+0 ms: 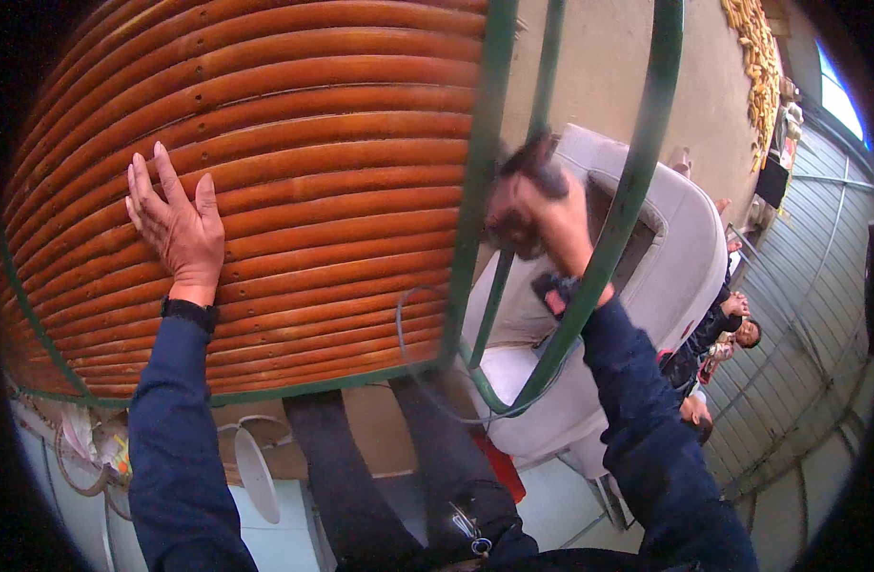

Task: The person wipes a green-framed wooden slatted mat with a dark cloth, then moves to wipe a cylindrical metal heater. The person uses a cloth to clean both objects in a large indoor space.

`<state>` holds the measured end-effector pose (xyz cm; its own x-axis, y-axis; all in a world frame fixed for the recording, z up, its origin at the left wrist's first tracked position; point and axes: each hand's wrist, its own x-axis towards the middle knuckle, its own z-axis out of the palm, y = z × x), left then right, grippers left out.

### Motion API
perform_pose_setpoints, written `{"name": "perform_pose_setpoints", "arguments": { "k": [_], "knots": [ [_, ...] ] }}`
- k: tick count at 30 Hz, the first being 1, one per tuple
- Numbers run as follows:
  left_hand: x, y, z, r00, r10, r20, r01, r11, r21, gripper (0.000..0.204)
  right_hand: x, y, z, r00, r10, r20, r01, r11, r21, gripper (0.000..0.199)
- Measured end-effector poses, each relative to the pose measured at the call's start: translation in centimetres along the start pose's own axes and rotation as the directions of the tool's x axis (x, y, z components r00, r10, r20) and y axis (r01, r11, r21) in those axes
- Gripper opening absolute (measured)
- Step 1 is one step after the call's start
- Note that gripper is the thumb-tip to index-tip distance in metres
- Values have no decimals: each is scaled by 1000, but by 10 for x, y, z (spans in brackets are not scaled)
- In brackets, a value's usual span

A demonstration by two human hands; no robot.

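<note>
My left hand [178, 227] lies flat and open on the big curved seat of reddish-brown cane rods [265, 172], fingers spread and pointing up, palm pressed against the rods near their left side. A dark band sits at that wrist, above my navy sleeve. My right hand [542, 224] is off to the right of the cane seat, raised beside the green metal frame bars [480, 191] that run along the seat's right edge and loop down below it. That hand is blurred; it looks closed around something dark, but I cannot tell what it is or how firmly I hold it. My hands are well apart, the frame bars between them. A thin grey wire [404, 334] hangs by the lower right corner of the cane seat. Beyond the frame, to the right of the seat, stands a grey padded armchair [675, 248], and further right people sit near a grey corrugated wall [818, 315].
</note>
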<state>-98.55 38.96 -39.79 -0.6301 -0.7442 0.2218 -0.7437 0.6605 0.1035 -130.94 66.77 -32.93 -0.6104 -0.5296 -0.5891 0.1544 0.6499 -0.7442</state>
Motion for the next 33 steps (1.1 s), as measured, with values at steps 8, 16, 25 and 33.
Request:
{"name": "perform_pose_setpoints", "arguments": {
  "k": [8, 16, 25, 33],
  "knots": [
    [-1, 1, 2, 1000, 5, -22, -5, 1000, -20, 61, -84, 50, 10, 988, 156, 3, -156, 988, 0, 13],
    [-5, -8, 10, 997, 30, -76, -32, 999, -23, 61, -6, -20, 1, 999, -2, 45, 9, 989, -150, 19],
    [-6, -6, 15, 994, 41, -104, -52, 993, -108, 64, -54, 26, 5, 999, -41, 2, 41, 990, -134, 24],
    [-8, -10, 23, 993, 29, -113, -44, 990, -131, 68, -165, 113, 13, 991, 115, 74, -107, 989, -103, 31]
  ]
}}
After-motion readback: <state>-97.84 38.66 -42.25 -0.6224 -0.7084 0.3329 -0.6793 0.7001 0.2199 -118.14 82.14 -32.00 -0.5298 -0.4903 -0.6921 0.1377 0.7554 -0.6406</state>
